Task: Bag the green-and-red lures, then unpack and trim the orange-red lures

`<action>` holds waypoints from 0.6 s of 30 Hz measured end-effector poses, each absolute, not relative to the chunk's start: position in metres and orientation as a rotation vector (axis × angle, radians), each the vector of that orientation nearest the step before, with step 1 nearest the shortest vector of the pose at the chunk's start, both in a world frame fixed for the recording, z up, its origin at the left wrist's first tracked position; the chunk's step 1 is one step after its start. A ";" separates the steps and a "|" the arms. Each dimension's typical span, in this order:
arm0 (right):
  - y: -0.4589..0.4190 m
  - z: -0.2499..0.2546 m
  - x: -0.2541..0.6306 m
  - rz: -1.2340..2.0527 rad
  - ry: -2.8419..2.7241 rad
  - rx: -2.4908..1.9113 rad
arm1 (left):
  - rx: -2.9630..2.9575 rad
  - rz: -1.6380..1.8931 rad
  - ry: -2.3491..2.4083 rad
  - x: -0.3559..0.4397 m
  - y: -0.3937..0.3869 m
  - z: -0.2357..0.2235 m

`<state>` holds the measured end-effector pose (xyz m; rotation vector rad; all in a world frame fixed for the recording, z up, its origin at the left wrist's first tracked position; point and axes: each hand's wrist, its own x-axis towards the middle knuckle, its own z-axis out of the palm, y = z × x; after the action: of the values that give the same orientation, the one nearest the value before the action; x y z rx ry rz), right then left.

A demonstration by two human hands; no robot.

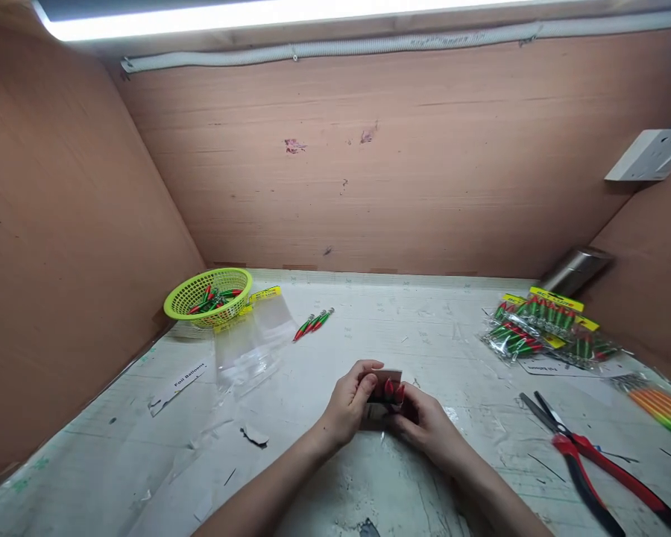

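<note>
My left hand (351, 400) is closed on the left side of a small brown card (392, 374), its thumb pressing on the front. Several red-tipped, green, spindle-shaped fishing-tackle pieces (390, 389) lie side by side against the card. At the card's right edge, my right hand (428, 424) pinches the card and the end piece between thumb and fingers. Part of the card is hidden behind the fingers. Beyond my hands, 3 loose red-and-green tackle pieces (314, 325) rest together on the table.
At the back left, a lime-green basket (182, 304) holds more pieces, beside clear plastic bags (251, 339) with yellow headers. Filled packs (548, 328) are piled at right, near a metal cylinder (575, 270). Red-and-black-handled pliers (570, 440) lie at front right. A paper strip (177, 388) lies left.
</note>
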<state>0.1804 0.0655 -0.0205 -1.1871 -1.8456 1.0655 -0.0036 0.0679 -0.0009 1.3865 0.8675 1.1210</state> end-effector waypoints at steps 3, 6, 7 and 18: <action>0.067 -0.018 0.180 1.083 -1.822 -1.190 | 1.383 1.105 0.824 0.000 0.073 0.001; 0.069 -0.018 0.181 1.085 -1.803 -1.183 | 1.430 1.062 0.801 0.002 0.080 -0.003; 0.070 -0.018 0.181 1.078 -1.796 -1.188 | 1.445 1.050 0.801 0.001 0.082 -0.005; 0.068 -0.019 0.185 1.003 -1.761 -1.166 | 1.457 1.074 0.840 -0.007 0.074 0.005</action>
<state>0.1845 0.0678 -0.0188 -1.1664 -1.7608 1.0026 -0.0075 0.0743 0.0054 1.4574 0.8396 1.0742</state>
